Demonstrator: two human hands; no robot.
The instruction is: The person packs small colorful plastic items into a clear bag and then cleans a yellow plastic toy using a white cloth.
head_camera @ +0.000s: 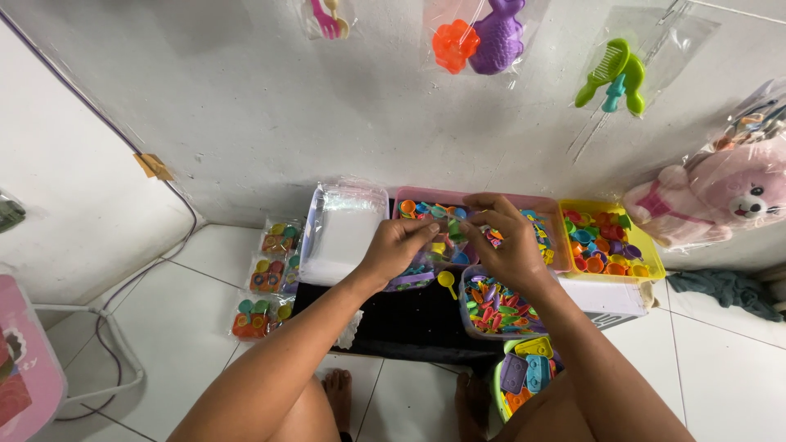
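White floor tiles [188, 319] carry toy bins. Both hands, left hand [399, 245] and right hand [506, 241], pinch a small clear bag [453, 231] over the pink bin [550, 214]; yellow bin [634, 233] at 3 o'clock.

The small piece pinched between the left hand [395, 248] and right hand [506, 237] is perhaps a toy, too tiny to tell; the pink chair [29, 360] is cut off at the left edge.

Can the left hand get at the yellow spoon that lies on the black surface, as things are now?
Probably yes. The yellow spoon lies uncovered on the black surface, just below and beside the left hand, with nothing between them. The fingers, though, already seem to pinch a small piece.
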